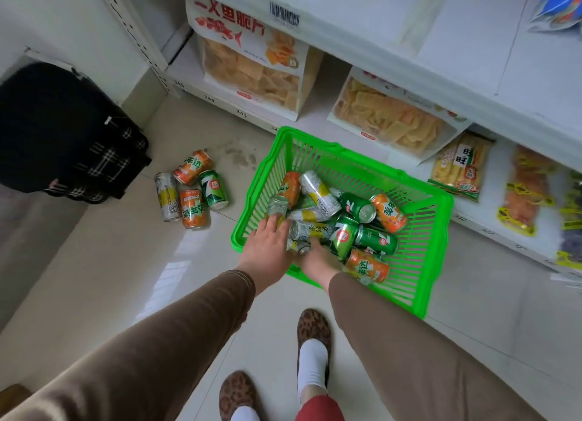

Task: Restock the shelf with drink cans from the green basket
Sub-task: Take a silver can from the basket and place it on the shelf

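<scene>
Head view: a bright green plastic basket (431, 247) with slatted lattice walls sits on the glossy pale tile floor (126, 263), just in front of the white metal shelf (346, 27). Inside it lies a loose heap of drink cans (352, 213), smooth aluminium cylinders printed orange, dark green, and silver with yellow, tipped every which way. Both hands reach into the near left corner. The left hand (267, 247) lies flat with straight fingers on the silver cans, gripping nothing. The right hand (318, 257) is buried among the cans; whether it grips one cannot be told. Four more cans (192, 191) lie on their sides on the floor left of the basket, touching each other. Crinkly clear bags of chips (252, 71) stand on the lowest shelf board. A black bag (63, 128) with plaid trim sits at far left
</scene>
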Demonstrator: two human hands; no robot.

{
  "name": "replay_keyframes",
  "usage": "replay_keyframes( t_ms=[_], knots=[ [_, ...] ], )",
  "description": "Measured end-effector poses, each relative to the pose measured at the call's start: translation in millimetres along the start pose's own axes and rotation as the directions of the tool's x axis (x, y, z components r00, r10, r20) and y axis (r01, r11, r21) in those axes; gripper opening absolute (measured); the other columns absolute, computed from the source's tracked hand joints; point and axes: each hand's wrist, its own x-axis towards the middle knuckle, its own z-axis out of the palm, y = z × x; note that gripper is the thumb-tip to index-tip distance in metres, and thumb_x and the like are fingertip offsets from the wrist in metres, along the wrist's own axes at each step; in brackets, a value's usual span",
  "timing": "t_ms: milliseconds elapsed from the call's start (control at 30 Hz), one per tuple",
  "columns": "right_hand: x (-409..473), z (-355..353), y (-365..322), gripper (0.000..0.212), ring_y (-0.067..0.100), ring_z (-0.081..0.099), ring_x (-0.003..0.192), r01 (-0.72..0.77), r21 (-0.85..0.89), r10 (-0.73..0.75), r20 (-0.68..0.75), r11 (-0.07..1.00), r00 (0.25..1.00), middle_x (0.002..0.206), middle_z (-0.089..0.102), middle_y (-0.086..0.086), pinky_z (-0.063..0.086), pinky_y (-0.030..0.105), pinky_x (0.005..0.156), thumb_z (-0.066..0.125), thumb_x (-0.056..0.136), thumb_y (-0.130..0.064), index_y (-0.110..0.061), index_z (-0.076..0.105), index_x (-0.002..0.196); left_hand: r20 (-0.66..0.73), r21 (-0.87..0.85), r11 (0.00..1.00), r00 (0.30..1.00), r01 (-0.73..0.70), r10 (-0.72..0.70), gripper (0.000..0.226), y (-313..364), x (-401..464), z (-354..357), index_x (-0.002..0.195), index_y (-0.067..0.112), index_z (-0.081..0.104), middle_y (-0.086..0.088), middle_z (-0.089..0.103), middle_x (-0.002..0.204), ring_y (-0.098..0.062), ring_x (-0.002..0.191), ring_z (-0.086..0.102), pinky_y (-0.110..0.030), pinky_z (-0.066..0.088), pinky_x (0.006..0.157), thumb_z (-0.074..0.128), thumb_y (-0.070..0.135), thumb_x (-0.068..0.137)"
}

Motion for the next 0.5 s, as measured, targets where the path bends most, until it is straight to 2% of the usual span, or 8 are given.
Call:
replay_keyframes(
  t_ms=[167,233,300,367,500],
  knots=[
    [4.2,5.5,-7.8,0.069,0.033,0.057,0.125,-0.06,0.045,0.064,-0.084,0.997,0.994,0.141,0.058,0.008,0.05,0.04,0.094,0.071,0.09,-0.031,-0.02,0.038,0.15,0.026,-0.005,1.0,1.0,0.011,-0.011,0.064,-12.3,1.0,5.6,0.15,0.024,0.03,-0.006,0.02,0.158,-0.029,0.145,0.021,-0.047,0.027,0.117,0.056,0.039,0.094],
    [-8.0,-4.2,-10.3,0.062,0.031,0.061,0.117,-0.062,0.026,0.065,-0.121,0.998,0.991,0.133,0.063,0.006,0.053,0.037,0.087,0.069,0.09,-0.024,-0.023,0.043,0.146,0.035,-0.004,1.0,0.999,0.027,-0.027,0.062,-13.2,-4.8,-3.7,0.149,0.023,0.032,-0.007,0.021,0.158,-0.031,0.144,0.022,-0.047,0.027,0.117,0.056,0.038,0.094],
    [-32.3,-21.5,-14.8,0.055,0.029,0.065,0.101,-0.046,0.046,0.052,-0.141,0.998,0.989,0.121,0.064,0.004,0.05,0.032,0.07,0.068,0.089,-0.022,-0.028,0.048,0.139,0.044,-0.008,0.999,0.998,0.04,-0.039,0.062,-9.1,-16.6,-22.1,0.149,0.023,0.033,-0.007,0.021,0.158,-0.03,0.144,0.023,-0.045,0.028,0.117,0.056,0.037,0.093],
    [-64.9,-45.4,-22.3,0.049,0.027,0.064,0.091,-0.023,0.038,0.03,-0.175,0.999,0.984,0.117,0.06,0.002,0.044,0.03,0.061,0.069,0.087,-0.024,-0.034,0.049,0.131,0.033,-0.007,0.999,0.999,0.041,-0.041,0.062,0.1,-31.2,-50.3,0.148,0.023,0.034,-0.008,0.022,0.157,-0.029,0.143,0.024,-0.044,0.031,0.115,0.058,0.036,0.092],
    [-149.8,-109.5,-47.6,0.048,0.028,0.061,0.093,0.055,0.047,-0.041,-0.266,0.997,0.963,0.117,0.053,0.002,0.048,0.033,0.068,0.072,0.083,-0.024,-0.039,0.049,0.123,-0.009,-0.019,1.0,1.0,0.018,-0.018,0.064,34.3,-68.3,-135.9,0.148,0.02,0.035,-0.011,0.025,0.155,-0.029,0.14,0.027,-0.044,0.035,0.112,0.06,0.034,0.09]
  ],
)
